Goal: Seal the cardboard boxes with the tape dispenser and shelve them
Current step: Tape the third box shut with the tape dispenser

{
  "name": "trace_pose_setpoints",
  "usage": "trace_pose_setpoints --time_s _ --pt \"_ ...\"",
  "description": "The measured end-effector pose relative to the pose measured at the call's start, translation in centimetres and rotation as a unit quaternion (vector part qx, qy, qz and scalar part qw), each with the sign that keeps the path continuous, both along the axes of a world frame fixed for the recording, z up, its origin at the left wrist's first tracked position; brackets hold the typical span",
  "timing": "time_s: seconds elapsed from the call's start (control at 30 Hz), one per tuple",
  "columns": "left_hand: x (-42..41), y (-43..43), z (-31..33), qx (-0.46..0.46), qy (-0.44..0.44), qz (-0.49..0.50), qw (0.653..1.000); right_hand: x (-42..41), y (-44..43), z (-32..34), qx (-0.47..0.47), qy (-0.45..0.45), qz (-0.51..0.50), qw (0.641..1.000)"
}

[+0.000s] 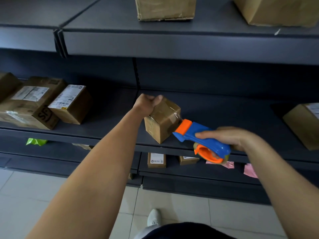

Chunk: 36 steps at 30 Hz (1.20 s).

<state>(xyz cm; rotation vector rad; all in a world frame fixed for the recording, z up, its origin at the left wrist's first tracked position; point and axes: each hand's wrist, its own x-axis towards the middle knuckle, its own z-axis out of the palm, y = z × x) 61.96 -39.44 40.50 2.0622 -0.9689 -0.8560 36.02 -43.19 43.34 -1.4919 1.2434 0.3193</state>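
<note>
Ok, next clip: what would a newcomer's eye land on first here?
The blue and orange dispenser, centre right, held by the right hand with its orange end against a small box on the middle shelf. The left hand grips that box's top far corner.

Both bare arms reach forward. The left hand (148, 104) grips the box (165, 118) from above. The right hand (230, 138) curls round the dispenser (198, 128).

Dim, bluish light; wide-angle edge bending; right hand (231, 138) motion-blurred.
</note>
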Motion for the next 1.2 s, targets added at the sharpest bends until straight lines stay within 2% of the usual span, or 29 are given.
trace_pose_setpoints --time_s 0.37,0.4,0.5,0.57,0.7,0.8,0.83,0.9,0.97,1.1,1.2 --pt "0.6 1.1 -0.5 -0.011 0.067 0.061 0.996 2.4 -0.3 -0.2 -0.053 -0.012 -0.003 0.999" --pt "0.9 1.1 -0.5 -0.011 0.047 0.064 0.997 2.7 -0.3 0.1 -0.054 -0.018 0.0 0.998" --pt "0.7 1.0 0.2 -0.012 -0.112 0.059 0.992 3.7 -0.4 0.6 -0.053 -0.026 0.009 0.998" --pt "-0.5 0.9 1.0 -0.002 -0.184 0.025 0.983 4.2 -0.2 0.7 -0.048 -0.022 0.016 0.998" --pt "-2.2 0.6 0.9 0.143 -0.249 -0.068 0.956 4.9 0.2 0.3 -0.049 -0.033 0.017 0.998" --pt "-1.6 0.2 0.7 0.172 -0.274 -0.062 0.944 5.2 0.2 0.5 -0.049 -0.042 0.022 0.998" --pt "-1.2 0.2 0.6 0.16 -0.248 -0.048 0.954 5.1 0.1 0.6 -0.046 -0.048 0.025 0.997" --pt "-0.2 0.3 0.1 0.093 -0.109 -0.014 0.99 4.7 -0.2 0.9 -0.039 -0.068 0.024 0.997" --pt "0.1 0.7 -0.2 0.022 0.017 0.017 0.999 4.3 -0.5 1.5 -0.039 -0.085 0.028 0.995" --pt "1.1 1.1 -0.5 0.012 0.087 0.029 0.996 3.6 -0.8 2.3 -0.058 -0.068 0.047 0.995" --pt "2.6 1.5 -1.0 0.05 0.117 0.017 0.992 2.3 -0.8 2.1 -0.063 -0.028 0.057 0.996"
